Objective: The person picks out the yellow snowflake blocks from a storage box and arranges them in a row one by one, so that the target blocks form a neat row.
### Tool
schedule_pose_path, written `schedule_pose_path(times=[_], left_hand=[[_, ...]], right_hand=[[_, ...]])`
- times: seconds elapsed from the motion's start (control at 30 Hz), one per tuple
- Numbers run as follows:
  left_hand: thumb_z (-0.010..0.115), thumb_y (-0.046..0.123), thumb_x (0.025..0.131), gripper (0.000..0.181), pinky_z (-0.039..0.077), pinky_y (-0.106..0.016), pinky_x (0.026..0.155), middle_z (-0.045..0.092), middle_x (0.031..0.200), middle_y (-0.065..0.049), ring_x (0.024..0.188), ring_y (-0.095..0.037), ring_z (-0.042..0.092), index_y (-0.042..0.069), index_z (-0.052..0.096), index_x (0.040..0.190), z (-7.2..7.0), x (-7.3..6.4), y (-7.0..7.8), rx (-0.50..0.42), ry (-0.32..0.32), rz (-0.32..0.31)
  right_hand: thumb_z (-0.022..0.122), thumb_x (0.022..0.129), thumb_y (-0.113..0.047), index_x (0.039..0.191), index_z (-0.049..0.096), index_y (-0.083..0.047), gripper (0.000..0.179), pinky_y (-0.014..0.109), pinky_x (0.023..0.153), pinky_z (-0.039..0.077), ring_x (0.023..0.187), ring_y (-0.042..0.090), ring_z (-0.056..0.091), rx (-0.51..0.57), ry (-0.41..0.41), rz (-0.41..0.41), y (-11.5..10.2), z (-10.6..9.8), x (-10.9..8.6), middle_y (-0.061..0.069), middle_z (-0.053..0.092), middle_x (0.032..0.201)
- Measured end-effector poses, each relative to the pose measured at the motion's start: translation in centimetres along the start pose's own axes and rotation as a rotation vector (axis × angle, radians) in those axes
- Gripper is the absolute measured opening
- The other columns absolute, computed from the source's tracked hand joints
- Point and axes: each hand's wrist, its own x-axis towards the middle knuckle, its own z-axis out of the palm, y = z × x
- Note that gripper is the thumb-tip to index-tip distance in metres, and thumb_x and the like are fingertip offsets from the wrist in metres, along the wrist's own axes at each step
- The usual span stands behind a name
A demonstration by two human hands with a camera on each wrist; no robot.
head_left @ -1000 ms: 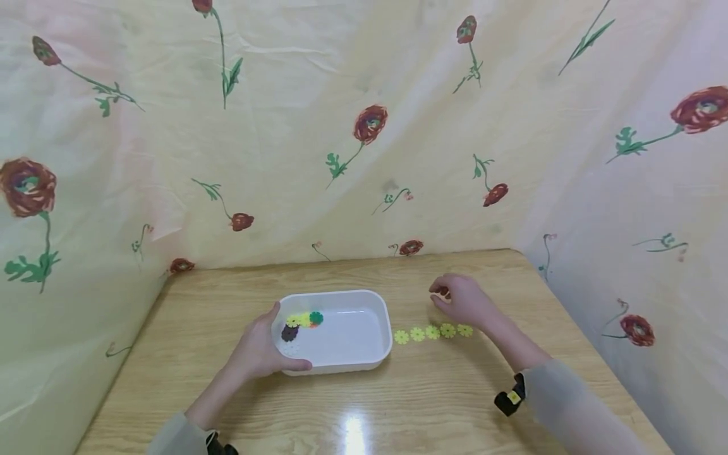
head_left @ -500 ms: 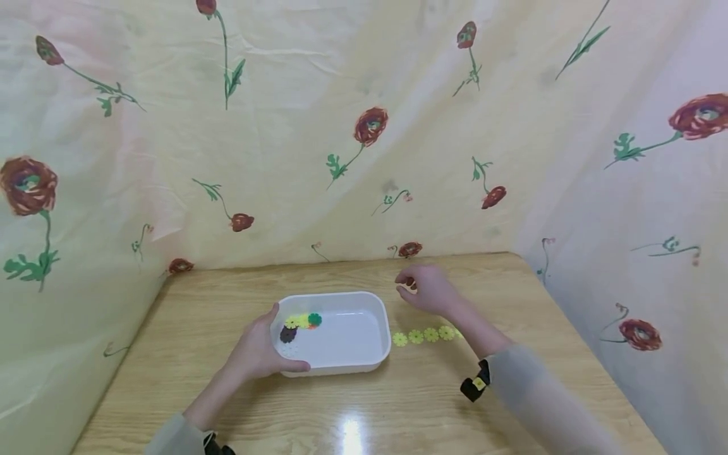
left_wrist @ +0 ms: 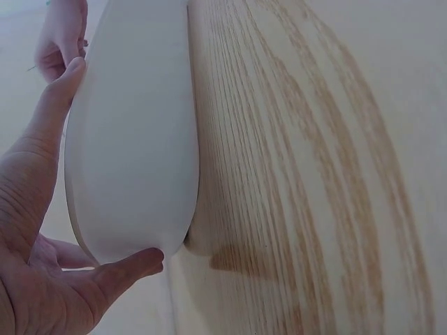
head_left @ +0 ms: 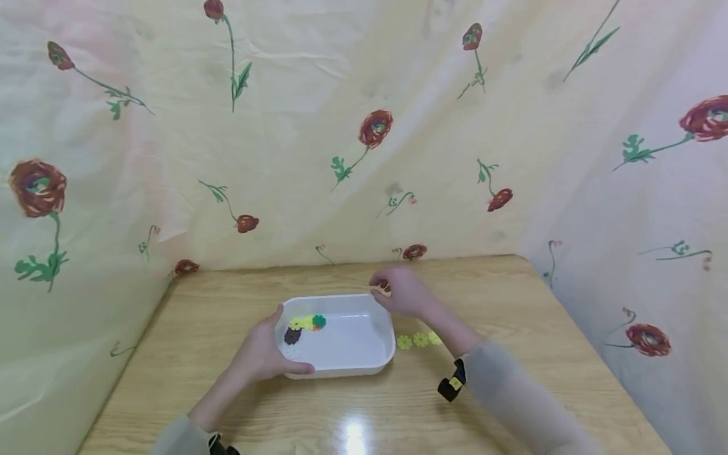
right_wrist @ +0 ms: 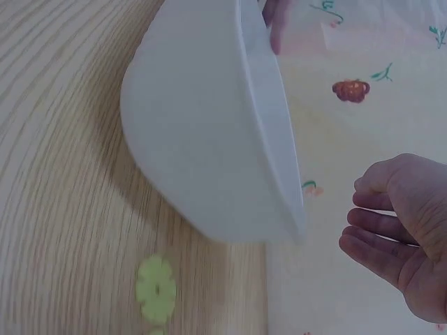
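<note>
Tub [head_left: 355, 338], one, is gripped by our left hand [head_left: 261, 354], three visible flowers [head_left: 420, 340] below our loosely curled right hand [head_left: 400, 292], table [head_left: 284, 417] beneath, cloth [head_left: 301, 126] behind.

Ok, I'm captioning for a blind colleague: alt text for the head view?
A person's left hand grips the left end of a white tub holding colourful flower pieces; their right hand is near its far right corner. Yellow flower pieces lie in a row on the table, right of the tub.

Tray [head_left: 352, 341] is plain white, inner discs [head_left: 307, 323] yellow, green and blackish, outer discs [head_left: 420, 340] yellow-green, tabletop [head_left: 222, 309] wood-grained light brown, cloth [head_left: 296, 133] cream printed with red, green-stemmed flowers [head_left: 375, 128]
</note>
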Motion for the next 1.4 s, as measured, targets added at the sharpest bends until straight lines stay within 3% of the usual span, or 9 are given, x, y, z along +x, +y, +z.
schedule_pose_path(times=[0.47, 0.77, 1.03, 1.2, 1.4], left_hand=[[0.101, 0.064, 0.055, 0.149, 0.046, -0.063, 0.116, 0.048, 0.158, -0.034, 0.145, -0.050, 0.051, -0.012, 0.029, 0.162, 0.1, 0.1, 0.2, -0.018, -0.004, -0.003], [0.101, 0.064, 0.055, 0.149, 0.048, -0.061, 0.114, 0.050, 0.157, -0.035, 0.143, -0.049, 0.053, -0.012, 0.030, 0.161, 0.4, 0.3, -0.1, -0.020, 0.010, 0.029], [0.102, 0.062, 0.054, 0.149, 0.048, -0.060, 0.114, 0.050, 0.156, -0.035, 0.143, -0.049, 0.053, -0.014, 0.030, 0.161, 0.5, 0.3, -0.4, -0.035, 0.016, 0.050], [0.102, 0.062, 0.054, 0.149, 0.049, -0.060, 0.114, 0.050, 0.156, -0.036, 0.143, -0.049, 0.053, -0.014, 0.031, 0.160, 0.3, 0.3, -0.5, -0.022, 0.023, 0.063], [0.103, 0.059, 0.055, 0.147, 0.049, -0.060, 0.113, 0.050, 0.156, -0.036, 0.142, -0.048, 0.054, -0.015, 0.031, 0.159, 0.1, 0.3, -0.4, -0.037, 0.031, 0.070]], right_hand=[[0.074, 0.098, -0.014, 0.114, 0.079, -0.004, 0.020, 0.026, 0.080, 0.060, 0.092, 0.017, 0.074, 0.046, -0.130, -0.123, -5.0, 3.5, 3.4, 0.006, 0.081, 0.105], [0.072, 0.100, -0.016, 0.122, 0.078, -0.007, 0.024, 0.027, 0.090, 0.060, 0.106, 0.020, 0.075, 0.051, -0.266, -0.120, -7.8, 5.3, 4.4, 0.007, 0.080, 0.119], [0.073, 0.098, -0.013, 0.126, 0.077, -0.008, 0.028, 0.026, 0.096, 0.059, 0.102, 0.017, 0.075, 0.026, -0.344, -0.146, -9.3, 7.1, 5.5, 0.007, 0.079, 0.125], [0.073, 0.098, -0.012, 0.124, 0.078, -0.008, 0.027, 0.026, 0.104, 0.056, 0.116, 0.016, 0.074, -0.006, -0.354, -0.190, -9.7, 8.3, 5.9, 0.005, 0.079, 0.125], [0.075, 0.097, -0.010, 0.126, 0.077, -0.008, 0.029, 0.027, 0.107, 0.055, 0.123, 0.019, 0.072, -0.019, -0.363, -0.183, -10.2, 9.1, 6.5, 0.005, 0.078, 0.128]])
